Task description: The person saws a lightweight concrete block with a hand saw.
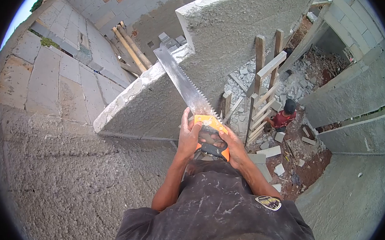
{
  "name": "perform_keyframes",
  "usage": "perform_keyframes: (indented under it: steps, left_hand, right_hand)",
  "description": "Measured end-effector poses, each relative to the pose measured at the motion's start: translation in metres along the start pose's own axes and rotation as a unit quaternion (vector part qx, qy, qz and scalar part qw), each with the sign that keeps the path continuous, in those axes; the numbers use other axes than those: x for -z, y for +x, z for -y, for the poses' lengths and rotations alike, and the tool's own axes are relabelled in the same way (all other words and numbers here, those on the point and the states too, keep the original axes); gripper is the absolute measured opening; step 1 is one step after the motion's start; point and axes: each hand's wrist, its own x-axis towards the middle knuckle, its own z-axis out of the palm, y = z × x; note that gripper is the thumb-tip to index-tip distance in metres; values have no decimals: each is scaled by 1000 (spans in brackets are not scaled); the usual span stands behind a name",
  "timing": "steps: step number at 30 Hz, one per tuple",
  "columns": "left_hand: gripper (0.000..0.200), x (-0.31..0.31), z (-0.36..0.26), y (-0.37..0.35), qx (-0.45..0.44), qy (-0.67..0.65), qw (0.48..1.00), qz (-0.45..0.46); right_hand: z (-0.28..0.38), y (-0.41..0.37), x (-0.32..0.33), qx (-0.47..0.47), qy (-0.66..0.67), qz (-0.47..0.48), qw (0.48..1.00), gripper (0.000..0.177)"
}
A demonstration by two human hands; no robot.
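A hand saw (179, 81) with a wide toothed blade and an orange and black handle is held in front of my chest. Its blade points up and to the left, with the teeth facing right. My left hand (189, 131) grips the left side of the handle, near where the blade begins. Around the right side of the handle, my right hand (233, 145) is closed. Pale dust coats part of the handle and blade. Beyond the saw stands a rough plastered wall (144, 101) with a broken, stepped white top edge; the blade tip overlaps that edge in view.
Far below on the right, a person (285, 115) in a red shirt and dark cap is beside a wooden ladder-like frame (260, 111). Rubble and broken blocks (268, 151) litter the ground. Bamboo poles (130, 49) lean at the upper left. A block wall (48, 74) rises on the left.
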Motion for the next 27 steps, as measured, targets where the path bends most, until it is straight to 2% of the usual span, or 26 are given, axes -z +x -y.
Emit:
perform_keyframes:
  steps: [1, 2, 3, 5, 7, 9, 11, 13, 16, 19, 21, 24, 26, 27]
  left_hand:
    - [73, -1, 3, -4, 15, 22, 1000, -4]
    - [74, -4, -1, -7, 17, -3, 1000, -8]
    - [74, -3, -1, -2, 20, -5, 1000, -10]
    - [76, 2, -5, 14, 23, -90, 996, 19]
    - [77, 5, -18, 39, 18, -102, 995, 4]
    - [79, 17, -24, 60, 36, -199, 978, 43]
    - [81, 22, -26, 50, 34, -231, 970, 61]
    - [81, 14, -27, 15, 1, -207, 977, 40]
    - [77, 15, -15, -12, 10, -220, 975, 6]
    - [77, 21, -30, 14, 29, -262, 964, 18]
    - [75, 37, -30, 55, 27, -229, 972, 48]
    - [74, 45, -38, 86, 42, -197, 980, -4]
    - [75, 47, -32, 83, 26, -173, 983, 63]
    - [75, 44, -25, 71, 20, -175, 983, 60]
  right_hand:
    - [-6, -3, 4, -72, 44, 33, 996, 50]
    - [-7, -5, 0, -54, 69, 30, 996, 41]
    - [-4, -3, -3, -57, 68, 29, 996, 41]
    - [9, 13, -11, -70, 169, 49, 982, 38]
    - [20, 37, -20, -80, 207, 45, 974, 35]
    - [29, 54, -27, -110, 261, 79, 956, 35]
    - [33, 43, -30, -85, 242, 113, 960, 30]
    - [32, 13, -32, -93, 233, 106, 962, 28]
    - [23, -7, -37, -127, 259, 83, 954, 28]
    - [18, 15, -46, -139, 272, 82, 948, 26]
    - [16, 55, -54, -76, 264, 90, 957, 23]
    - [23, 86, -65, -64, 254, 90, 961, 24]
    - [17, 66, -61, -68, 260, 78, 960, 26]
    - [13, 54, -58, -68, 267, 64, 959, 28]
